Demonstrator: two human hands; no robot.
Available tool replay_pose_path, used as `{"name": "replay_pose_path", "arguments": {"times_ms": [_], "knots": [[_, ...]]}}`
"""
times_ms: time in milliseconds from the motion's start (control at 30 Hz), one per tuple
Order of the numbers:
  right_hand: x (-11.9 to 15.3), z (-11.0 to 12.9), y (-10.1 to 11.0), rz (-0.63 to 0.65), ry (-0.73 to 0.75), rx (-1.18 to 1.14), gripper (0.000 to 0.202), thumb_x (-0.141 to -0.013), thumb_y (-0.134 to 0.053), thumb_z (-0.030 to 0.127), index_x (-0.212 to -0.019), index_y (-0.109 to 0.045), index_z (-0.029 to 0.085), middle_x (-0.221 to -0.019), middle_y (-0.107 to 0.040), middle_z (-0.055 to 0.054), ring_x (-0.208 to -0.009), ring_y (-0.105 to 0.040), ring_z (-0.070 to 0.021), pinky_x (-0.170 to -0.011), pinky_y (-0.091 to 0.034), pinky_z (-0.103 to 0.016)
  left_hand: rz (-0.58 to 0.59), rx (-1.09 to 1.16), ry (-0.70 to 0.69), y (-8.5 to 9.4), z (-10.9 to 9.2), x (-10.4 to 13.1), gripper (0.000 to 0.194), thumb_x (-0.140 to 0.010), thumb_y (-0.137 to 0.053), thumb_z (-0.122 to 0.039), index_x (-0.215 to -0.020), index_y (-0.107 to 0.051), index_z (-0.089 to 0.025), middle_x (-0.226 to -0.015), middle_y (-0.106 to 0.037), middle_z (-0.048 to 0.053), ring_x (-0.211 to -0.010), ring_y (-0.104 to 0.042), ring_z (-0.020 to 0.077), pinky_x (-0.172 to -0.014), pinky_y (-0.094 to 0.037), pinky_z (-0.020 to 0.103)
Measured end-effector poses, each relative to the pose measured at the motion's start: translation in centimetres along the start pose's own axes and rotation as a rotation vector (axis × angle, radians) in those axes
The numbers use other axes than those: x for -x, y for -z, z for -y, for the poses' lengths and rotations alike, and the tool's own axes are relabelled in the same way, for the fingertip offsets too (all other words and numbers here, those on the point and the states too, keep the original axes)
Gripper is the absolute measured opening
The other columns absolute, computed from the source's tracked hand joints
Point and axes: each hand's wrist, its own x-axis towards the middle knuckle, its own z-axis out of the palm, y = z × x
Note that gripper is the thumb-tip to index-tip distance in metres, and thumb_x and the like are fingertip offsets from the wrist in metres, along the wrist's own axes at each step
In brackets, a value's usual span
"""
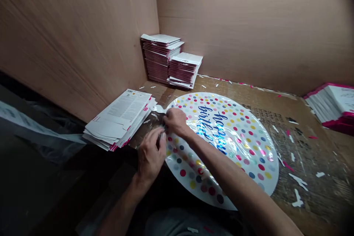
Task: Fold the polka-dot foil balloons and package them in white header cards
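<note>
A flat, round foil balloon (238, 125) lies in front of me, white with coloured dots and blue "happy birthday" lettering. Its pale tail (158, 108) sticks out at the left edge. My right hand (176, 121) is closed on that edge beside the tail, with the forearm crossing over the balloon. Just below and left of it, my left hand (152, 151) has its fingers curled and thumb brought in, fingertips close to the right hand. What lies between the left fingertips is blurred and I cannot make it out.
Printed white card packets (118, 114) lie stacked at the left. Two taller packet stacks (163, 59) stand in the back corner, with another pile (336, 105) at far right. Wooden panels (235, 25) rise behind and left. Paper scraps (297, 199) litter the cardboard surface (329, 191).
</note>
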Motion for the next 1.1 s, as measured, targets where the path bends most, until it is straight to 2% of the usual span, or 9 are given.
{"name": "replay_pose_path", "arguments": {"times_ms": [67,167,300,500,667,767,900,967,1100], "knots": [[0.3,-1.9,-0.1,-0.015,-0.056,-0.152,0.031,-0.096,-0.049,0.029,-0.092,-0.074,0.012,-0.091,-0.076,-0.014,-0.090,-0.070,-0.0227,-0.073,-0.051,-0.028,0.027,0.042,0.046,0.2,0.0,-2.7,0.027,-0.094,-0.046,-0.025,-0.104,-0.070,-0.019,-0.105,-0.075,0.009,-0.099,-0.069,0.0224,-0.092,-0.053,0.033],[0.5,-3.5,-0.8,0.033,-0.080,-0.461,0.032,-0.094,-0.052,0.032,-0.076,-0.071,0.013,-0.071,-0.074,-0.006,-0.066,-0.068,-0.0138,-0.058,-0.046,-0.020,0.190,0.029,0.123,-0.8,0.5,-6.3,0.029,-0.092,-0.046,-0.021,-0.104,-0.073,-0.020,-0.103,-0.076,0.007,-0.094,-0.071,0.0226,-0.087,-0.054,0.032],[0.8,-4.2,-1.5,0.079,-0.112,-0.733,0.025,-0.087,-0.058,0.026,-0.067,-0.065,0.013,-0.064,-0.072,-0.005,-0.049,-0.060,-0.0093,-0.047,-0.042,-0.017,0.315,-0.165,0.104,-2.3,1.8,-8.6,0.035,-0.091,-0.044,-0.016,-0.111,-0.072,-0.018,-0.108,-0.075,0.011,-0.099,-0.069,0.0252,-0.090,-0.051,0.035],[2.0,-5.0,-1.2,-0.042,-0.185,-0.952,0.020,-0.081,-0.056,0.025,-0.065,-0.062,0.015,-0.056,-0.066,-0.001,-0.046,-0.057,-0.0097,-0.045,-0.043,-0.018,0.363,-0.476,-0.043,-2.4,2.5,-8.2,0.029,-0.091,-0.054,-0.038,-0.104,-0.071,-0.019,-0.101,-0.074,0.011,-0.096,-0.066,0.0287,-0.088,-0.048,0.038],[4.5,-7.9,0.1,-0.213,-0.293,-1.009,0.018,-0.079,-0.054,0.029,-0.067,-0.061,0.017,-0.054,-0.064,0.001,-0.048,-0.059,-0.0109,-0.046,-0.043,-0.018,0.366,-0.685,-0.004,-2.2,2.2,-7.9,0.023,-0.091,-0.052,-0.033,-0.100,-0.066,-0.016,-0.106,-0.070,0.012,-0.100,-0.062,0.0312,-0.085,-0.048,0.039],[7.8,-11.3,1.4,-0.257,-0.410,-1.070,0.015,-0.074,-0.062,0.030,-0.067,-0.062,0.017,-0.054,-0.065,0.000,-0.048,-0.057,-0.0103,-0.045,-0.042,-0.017,0.320,-0.679,-0.060,-2.1,0.4,-7.5,0.026,-0.089,-0.057,-0.032,-0.105,-0.064,-0.013,-0.113,-0.067,0.017,-0.104,-0.061,0.0336,-0.088,-0.049,0.043],[12.1,-14.8,3.1,-0.273,-0.611,-1.154,0.020,-0.072,-0.068,0.033,-0.065,-0.059,0.017,-0.052,-0.063,0.000,-0.039,-0.049,-0.0075,-0.038,-0.037,-0.017,0.267,-0.470,-0.420,-1.9,-4.2,-6.4,0.034,-0.088,-0.059,-0.023,-0.120,-0.060,-0.013,-0.139,-0.055,0.016,-0.130,-0.048,0.0325,-0.107,-0.039,0.046],[13.5,-15.6,3.7,-0.283,-0.637,-1.165,0.021,-0.075,-0.067,0.035,-0.066,-0.059,0.018,-0.052,-0.063,0.000,-0.037,-0.048,-0.0066,-0.036,-0.035,-0.016,0.416,-0.381,-0.499,-1.7,-6.2,-5.6,0.031,-0.089,-0.059,-0.025,-0.118,-0.061,-0.015,-0.135,-0.059,0.014,-0.128,-0.050,0.0311,-0.106,-0.041,0.045],[15.0,-17.1,4.2,-0.312,-0.647,-1.118,0.022,-0.079,-0.066,0.033,-0.066,-0.059,0.017,-0.054,-0.066,-0.001,-0.038,-0.050,-0.0059,-0.035,-0.036,-0.014,1.007,-0.255,-0.423,-0.9,-9.4,-2.0,0.030,-0.087,-0.064,-0.047,-0.095,-0.066,-0.018,-0.094,-0.071,0.007,-0.087,-0.066,0.0239,-0.077,-0.052,0.035]]}}
